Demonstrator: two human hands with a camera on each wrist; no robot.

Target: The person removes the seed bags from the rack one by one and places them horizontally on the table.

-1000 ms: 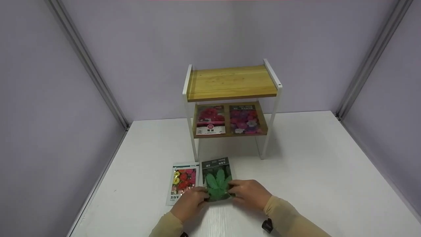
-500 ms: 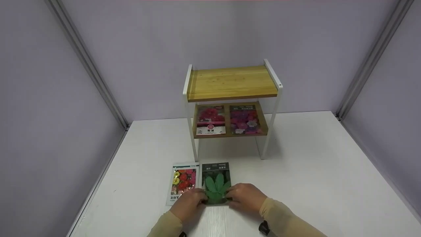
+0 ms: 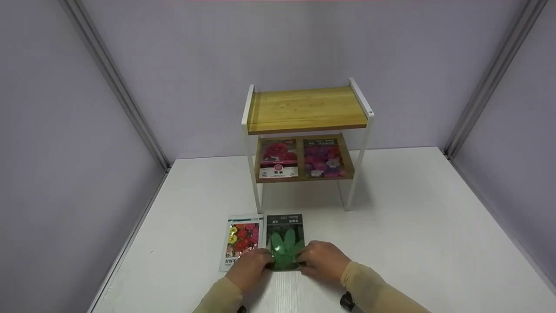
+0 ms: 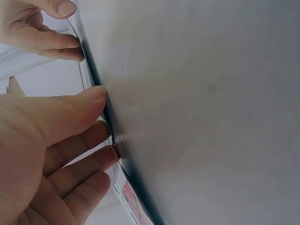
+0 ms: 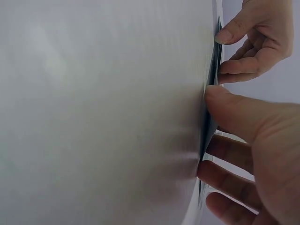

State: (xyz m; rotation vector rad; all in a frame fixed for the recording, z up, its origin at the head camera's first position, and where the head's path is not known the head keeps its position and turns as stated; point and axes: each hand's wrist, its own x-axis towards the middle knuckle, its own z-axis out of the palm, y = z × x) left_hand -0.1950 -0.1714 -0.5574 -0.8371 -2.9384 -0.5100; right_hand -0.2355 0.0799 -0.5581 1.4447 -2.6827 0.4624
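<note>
A dark seed packet (image 3: 285,237) with green leaves printed on it lies on the white table in front of the rack. My left hand (image 3: 252,267) pinches its lower left edge, thumb near the front corner. My right hand (image 3: 323,261) pinches the lower right edge. In the left wrist view the left thumb (image 4: 91,101) and fingertips are at the packet's thin edge, low at the tabletop. The right thumb (image 5: 220,101) is at the opposite side in the right wrist view. A white-bordered packet with red and yellow flowers (image 3: 243,237) lies alongside on the left, its lower corner partly behind my left hand.
Behind the packets stands a two-tier rack with a wooden top shelf (image 3: 306,108) and white metal legs. On its lower shelf (image 3: 300,174) lie a red-flower packet (image 3: 279,158) and a pink-and-purple-flower packet (image 3: 323,158). Pale walls enclose the table (image 3: 412,226) at the back and sides.
The leaf packet has come down toward me and straightened from a slight tilt, now flat beside the flower packet. Both hands kept their grip; in the last half second they barely moved.
</note>
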